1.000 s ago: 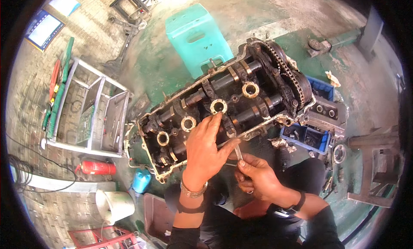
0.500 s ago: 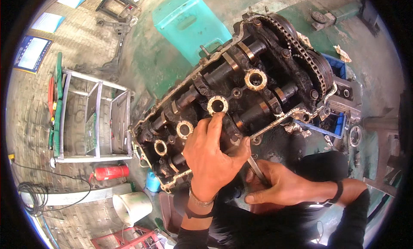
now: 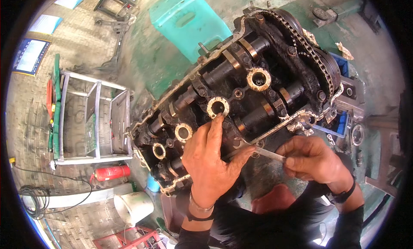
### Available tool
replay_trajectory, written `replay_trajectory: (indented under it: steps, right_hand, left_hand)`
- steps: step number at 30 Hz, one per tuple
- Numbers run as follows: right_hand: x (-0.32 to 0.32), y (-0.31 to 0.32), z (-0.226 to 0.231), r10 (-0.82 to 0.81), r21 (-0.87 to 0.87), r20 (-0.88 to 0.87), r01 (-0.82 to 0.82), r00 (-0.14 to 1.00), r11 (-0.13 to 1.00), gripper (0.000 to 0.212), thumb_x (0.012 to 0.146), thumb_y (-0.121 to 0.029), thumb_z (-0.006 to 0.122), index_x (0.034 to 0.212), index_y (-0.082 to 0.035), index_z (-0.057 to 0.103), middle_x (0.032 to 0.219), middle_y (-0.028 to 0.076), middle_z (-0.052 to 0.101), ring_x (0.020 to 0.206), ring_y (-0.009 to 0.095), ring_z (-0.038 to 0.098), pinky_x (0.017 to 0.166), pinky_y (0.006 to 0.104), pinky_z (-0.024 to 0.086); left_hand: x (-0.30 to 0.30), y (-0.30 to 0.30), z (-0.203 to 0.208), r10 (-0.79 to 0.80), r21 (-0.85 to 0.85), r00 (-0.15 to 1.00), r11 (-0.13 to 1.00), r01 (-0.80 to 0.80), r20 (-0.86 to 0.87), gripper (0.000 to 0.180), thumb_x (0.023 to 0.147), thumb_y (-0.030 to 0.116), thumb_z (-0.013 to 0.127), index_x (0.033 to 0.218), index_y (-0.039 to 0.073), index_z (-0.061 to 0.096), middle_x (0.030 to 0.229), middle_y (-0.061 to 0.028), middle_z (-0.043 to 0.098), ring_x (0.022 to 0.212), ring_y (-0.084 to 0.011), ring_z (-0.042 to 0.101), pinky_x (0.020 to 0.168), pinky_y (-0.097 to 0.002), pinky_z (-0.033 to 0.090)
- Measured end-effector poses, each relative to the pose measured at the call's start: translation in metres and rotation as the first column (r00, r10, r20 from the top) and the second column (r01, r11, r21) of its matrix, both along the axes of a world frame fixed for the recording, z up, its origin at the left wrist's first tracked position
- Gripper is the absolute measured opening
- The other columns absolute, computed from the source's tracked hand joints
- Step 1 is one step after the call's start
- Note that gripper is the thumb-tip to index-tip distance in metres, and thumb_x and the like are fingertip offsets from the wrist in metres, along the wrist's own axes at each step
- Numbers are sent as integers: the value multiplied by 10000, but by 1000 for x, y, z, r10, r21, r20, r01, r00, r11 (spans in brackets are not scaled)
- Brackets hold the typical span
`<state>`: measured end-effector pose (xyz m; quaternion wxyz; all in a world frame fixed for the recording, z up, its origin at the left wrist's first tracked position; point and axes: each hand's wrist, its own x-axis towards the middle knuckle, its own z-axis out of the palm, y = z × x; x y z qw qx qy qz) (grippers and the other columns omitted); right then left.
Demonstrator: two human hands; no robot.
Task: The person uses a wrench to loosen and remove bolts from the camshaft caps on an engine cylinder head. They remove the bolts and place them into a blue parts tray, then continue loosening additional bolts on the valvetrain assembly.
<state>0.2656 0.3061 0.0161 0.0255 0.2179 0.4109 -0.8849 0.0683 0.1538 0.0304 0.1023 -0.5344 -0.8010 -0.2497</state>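
I see my left hand lying flat on the cylinder head, fingers spread, its index tip touching a round spark-plug well. At three o'clock from it, my right hand has its grip clamped on a thin metal feeler blade, whose tip meets the left thumb. The timing chain sits at one o'clock.

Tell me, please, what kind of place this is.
Probably a car repair workshop: an oily engine cylinder head with its timing chain lies open under the hands, near a metal rack and a red fire extinguisher.
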Motion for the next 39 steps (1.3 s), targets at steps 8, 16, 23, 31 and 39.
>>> replay_trajectory:
  steps: [8, 16, 23, 31, 39]
  right_hand:
    - [5, 8, -6, -282, -50, -40, 280, 959, 959, 143, 955, -93, 696, 1031, -7, 611, 721, 116, 637, 411, 55, 359, 362, 223, 261]
    - [6, 3, 1, -295, 295, -89, 308, 952, 905, 283, 965, -140, 694, 1178, 29, 616, 708, 52, 610, 484, 69, 459, 428, 200, 345]
    - [27, -10, 7, -217, 445, -149, 262, 965, 856, 316, 1011, -125, 603, 1244, 87, 617, 726, 15, 583, 553, 57, 466, 493, 195, 354]
    - [15, -36, -12, -267, 341, -35, 263, 963, 903, 308, 1047, -109, 542, 1286, 83, 569, 709, 19, 549, 550, 60, 434, 488, 206, 340]
    - [22, -56, -21, -160, 423, 100, 103, 982, 900, 262, 1049, -96, 535, 1270, 43, 560, 799, 75, 662, 592, 96, 576, 530, 226, 452]
  left_hand:
    - [-1, -8, 0, -47, 53, 997, 998, 44, 60, 727, 726, 396, 871, 1303, 18, 643, 1126, -179, 693, 936, -372, 674, 815, -422, 535]
    - [0, -8, -4, -39, 147, 995, 989, 25, 90, 677, 671, 305, 896, 1266, 68, 678, 1110, -133, 703, 910, -336, 673, 785, -409, 530]
    - [-1, -13, -4, -50, 125, 994, 991, 38, 95, 780, 669, 381, 885, 1324, 52, 616, 1129, -135, 693, 955, -351, 649, 822, -440, 500]
    - [-5, -16, -2, -108, 95, 987, 991, 97, 115, 755, 764, 451, 815, 1326, 4, 584, 1166, -146, 658, 1013, -338, 629, 874, -453, 491]
    - [-6, -17, -4, -102, 86, 987, 992, 91, 121, 719, 777, 440, 803, 1318, 13, 598, 1144, -135, 662, 1012, -328, 631, 876, -448, 492]
